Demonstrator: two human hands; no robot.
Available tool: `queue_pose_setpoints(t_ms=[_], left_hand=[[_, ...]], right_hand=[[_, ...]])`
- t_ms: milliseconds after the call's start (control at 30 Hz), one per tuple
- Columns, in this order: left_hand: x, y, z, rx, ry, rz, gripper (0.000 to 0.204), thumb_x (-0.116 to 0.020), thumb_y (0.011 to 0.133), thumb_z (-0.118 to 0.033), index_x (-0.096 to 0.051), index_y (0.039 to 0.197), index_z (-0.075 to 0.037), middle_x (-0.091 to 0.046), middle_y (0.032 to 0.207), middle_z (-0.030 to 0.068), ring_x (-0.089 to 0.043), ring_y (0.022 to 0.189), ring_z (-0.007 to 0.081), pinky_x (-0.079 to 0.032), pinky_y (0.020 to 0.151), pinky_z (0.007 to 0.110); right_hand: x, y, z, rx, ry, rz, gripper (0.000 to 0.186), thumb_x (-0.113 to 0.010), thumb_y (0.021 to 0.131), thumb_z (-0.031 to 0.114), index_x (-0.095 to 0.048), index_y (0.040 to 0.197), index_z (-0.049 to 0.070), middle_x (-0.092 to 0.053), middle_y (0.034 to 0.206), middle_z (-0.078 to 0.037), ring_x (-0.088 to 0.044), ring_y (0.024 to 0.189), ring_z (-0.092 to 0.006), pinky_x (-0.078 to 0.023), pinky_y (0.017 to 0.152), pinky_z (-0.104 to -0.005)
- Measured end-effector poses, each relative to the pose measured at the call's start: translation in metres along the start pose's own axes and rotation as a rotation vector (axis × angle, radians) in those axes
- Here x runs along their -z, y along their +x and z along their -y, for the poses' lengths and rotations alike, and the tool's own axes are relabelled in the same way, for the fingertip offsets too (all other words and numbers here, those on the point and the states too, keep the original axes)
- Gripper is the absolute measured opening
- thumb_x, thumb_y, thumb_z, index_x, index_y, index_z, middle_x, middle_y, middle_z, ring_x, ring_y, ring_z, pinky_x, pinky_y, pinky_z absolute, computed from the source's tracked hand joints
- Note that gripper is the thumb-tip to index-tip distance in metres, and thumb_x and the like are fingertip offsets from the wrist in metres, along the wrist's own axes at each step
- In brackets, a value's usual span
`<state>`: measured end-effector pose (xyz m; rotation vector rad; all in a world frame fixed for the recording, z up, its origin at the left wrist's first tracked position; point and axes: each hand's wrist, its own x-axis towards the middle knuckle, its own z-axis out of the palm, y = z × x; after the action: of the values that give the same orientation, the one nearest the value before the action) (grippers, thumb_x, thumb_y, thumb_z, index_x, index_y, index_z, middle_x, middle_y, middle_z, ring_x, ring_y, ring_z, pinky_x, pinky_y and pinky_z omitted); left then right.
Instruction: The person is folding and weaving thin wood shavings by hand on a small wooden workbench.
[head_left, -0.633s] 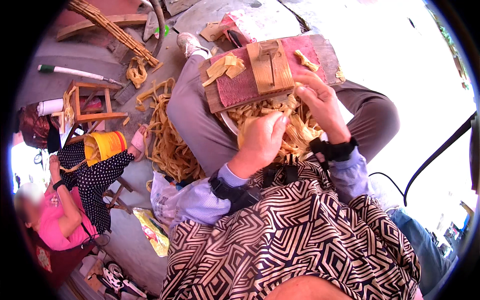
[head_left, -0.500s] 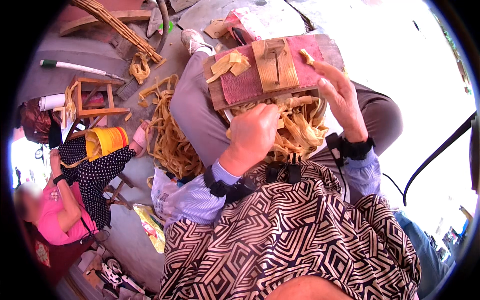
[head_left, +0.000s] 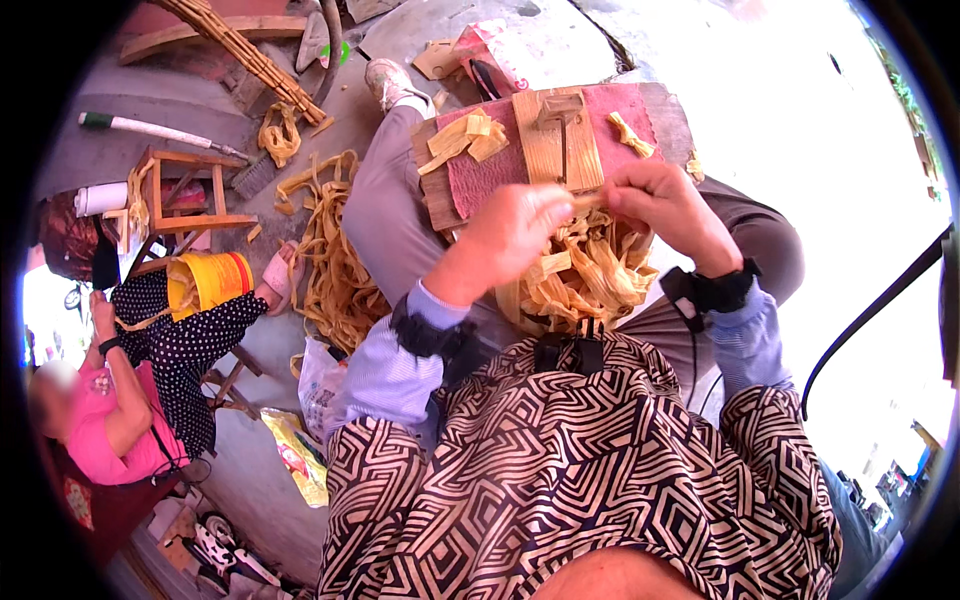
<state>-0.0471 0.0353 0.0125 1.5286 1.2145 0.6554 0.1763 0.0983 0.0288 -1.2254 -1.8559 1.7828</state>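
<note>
My left hand and my right hand are raised at the near edge of a wooden board, both closed on a short tan strip stretched between them. On the board lies a red cloth, and across it sits a pale wooden block with an upright metal piece. Left of the block is a small pile of flat tan pieces. A knotted tan piece rests on the cloth to the right. Below my hands, between my legs, lies a heap of loose tan strips.
Left of my leg, more long strips lie heaped on the floor. Further left are a wooden stool, a brush with a white handle and a seated person with a yellow container. A pink-and-white bag lies beyond the board.
My right hand has left the knotted piece on the cloth and come down leftward. My left hand has risen from the strips, and both hands now meet on one strip.
</note>
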Motion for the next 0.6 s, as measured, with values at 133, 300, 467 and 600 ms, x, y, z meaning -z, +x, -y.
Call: queue_pose_setpoints(t_ms=[133,300,467,600], left_hand=[[0.01,0.021,0.021,-0.014,-0.02,-0.204,0.016,-0.054,0.095,-0.013,-0.058,0.104,-0.001,-0.057,0.078,0.001,-0.051,0.069,0.0081,-0.044,0.064,0.026],[0.002,0.046,0.057,0.042,0.037,-0.326,0.012,-0.058,0.091,-0.012,-0.056,0.096,-0.001,-0.062,0.078,0.0101,-0.061,0.07,0.0218,-0.047,0.064,0.036],[-0.004,0.047,0.096,-0.071,0.265,-0.547,0.017,-0.061,0.09,-0.013,-0.057,0.102,-0.001,-0.06,0.077,0.0016,-0.058,0.066,0.015,-0.048,0.06,0.03],[-0.002,0.026,0.049,0.215,-0.663,-0.252,0.021,-0.063,0.091,-0.015,-0.059,0.108,-0.003,-0.051,0.071,-0.0053,-0.041,0.05,0.0029,-0.033,0.044,0.021]], right_hand=[[-0.01,0.03,-0.012,0.139,-0.162,-0.24,0.014,-0.059,0.092,0.01,-0.064,0.097,-0.002,-0.057,0.073,0.002,-0.05,0.063,-0.0046,-0.041,0.055,-0.0216],[-0.017,0.054,-0.044,0.315,-0.35,-0.392,0.011,-0.063,0.086,0.007,-0.064,0.094,-0.001,-0.06,0.073,-0.009,-0.057,0.065,-0.0174,-0.047,0.062,-0.0312],[-0.01,0.048,-0.06,0.242,-0.378,-0.436,0.013,-0.062,0.087,0.009,-0.065,0.096,0.001,-0.061,0.068,-0.014,-0.061,0.065,-0.0224,-0.048,0.061,-0.0336],[-0.003,0.007,-0.044,-0.024,0.154,-0.044,0.023,-0.059,0.09,0.003,-0.064,0.112,0.0,-0.062,0.077,0.0,-0.056,0.071,-0.0038,-0.047,0.062,-0.0191]])
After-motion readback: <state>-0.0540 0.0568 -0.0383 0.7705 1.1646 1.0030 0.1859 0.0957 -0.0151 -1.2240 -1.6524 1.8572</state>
